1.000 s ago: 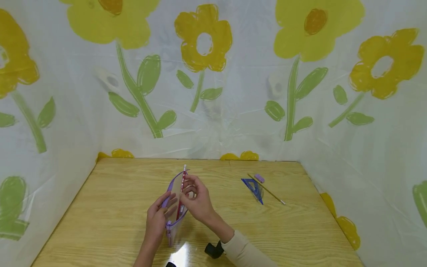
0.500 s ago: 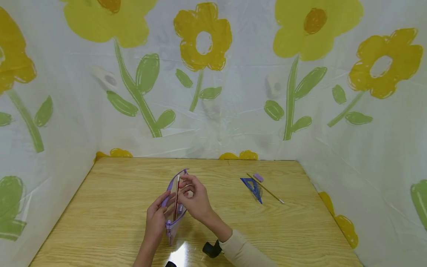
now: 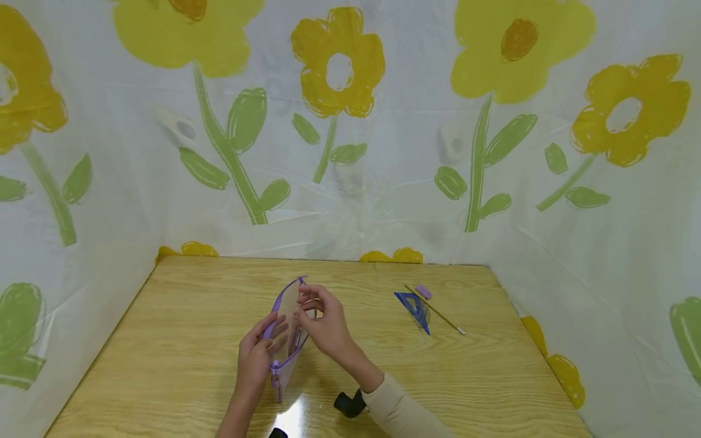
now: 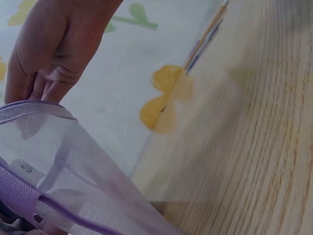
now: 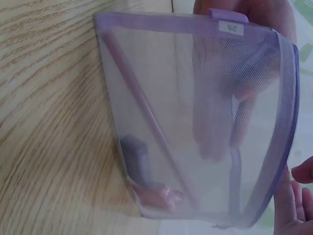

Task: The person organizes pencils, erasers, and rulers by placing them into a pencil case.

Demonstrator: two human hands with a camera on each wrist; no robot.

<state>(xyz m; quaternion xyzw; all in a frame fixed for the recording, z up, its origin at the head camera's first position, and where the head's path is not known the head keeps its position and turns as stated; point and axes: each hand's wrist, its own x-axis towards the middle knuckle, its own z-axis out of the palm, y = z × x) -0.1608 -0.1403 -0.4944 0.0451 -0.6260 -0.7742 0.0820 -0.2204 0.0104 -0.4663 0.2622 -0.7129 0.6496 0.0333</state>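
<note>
A purple-edged mesh pencil pouch (image 3: 284,365) stands with its top open in the head view. My left hand (image 3: 256,353) grips its left side; through the mesh, that hand's fingers (image 5: 215,117) show. My right hand (image 3: 327,322) is at the right rim, fingers at the opening and nothing visible between them. In the right wrist view, the right thumb (image 5: 304,171) stands apart from the rim. Inside the pouch a red pencil (image 5: 142,103) lies slanted. A dark block (image 5: 134,155) and a pink object (image 5: 164,197), blurred by the mesh, sit at its bottom.
To the right on the wooden table (image 3: 181,316) lie a blue set square (image 3: 413,309), a yellow pencil (image 3: 438,309) and a purple eraser (image 3: 423,292). A black device (image 3: 349,404) is by the right sleeve. Flower-printed sheeting (image 3: 350,231) walls the back and sides.
The red pencil, first upright in my right hand above the opening, has gone down into the pouch and left the fingers. My left hand has kept its hold on the pouch.
</note>
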